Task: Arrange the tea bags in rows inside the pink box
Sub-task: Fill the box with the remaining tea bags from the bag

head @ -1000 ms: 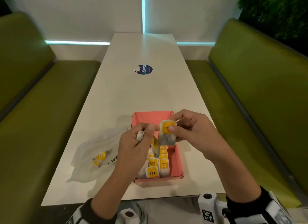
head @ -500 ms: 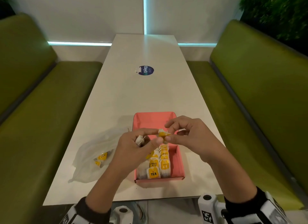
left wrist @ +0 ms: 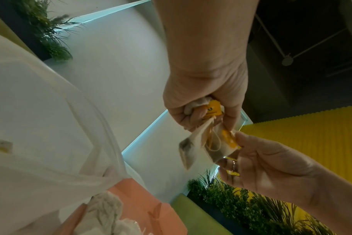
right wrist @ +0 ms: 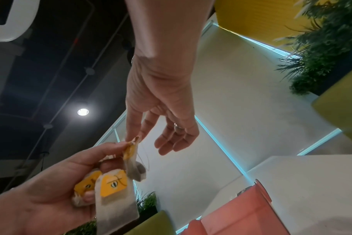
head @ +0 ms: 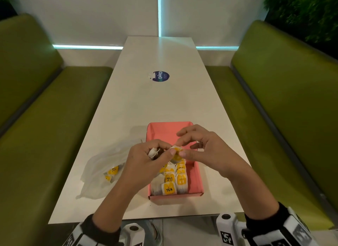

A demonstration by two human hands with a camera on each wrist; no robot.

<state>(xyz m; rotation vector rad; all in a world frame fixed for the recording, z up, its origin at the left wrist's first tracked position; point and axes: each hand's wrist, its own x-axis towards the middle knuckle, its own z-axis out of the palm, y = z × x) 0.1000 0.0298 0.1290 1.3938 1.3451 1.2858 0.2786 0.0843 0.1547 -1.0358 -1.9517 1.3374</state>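
Pink box (head: 196, 174): one, on the white table (head: 155, 108), long axis running away from the person. Two rows of tea bags (head: 175, 179) stand inside at its near end; exact count unclear, left row partly hidden. Left hand (head: 146, 163): curled round spare bags, pinching one tea bag (head: 176, 154) above the box. Right hand (head: 206, 150): pinches the same bag's top; other fingers loose. Plastic bag (head: 102, 172): one, left of the box, two yellow tags visible.

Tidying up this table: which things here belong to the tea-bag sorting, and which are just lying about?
Belongs to the job:
pink box
tea bag pinched between left hand and right hand
plastic bag holding more

Lying about:
round sticker
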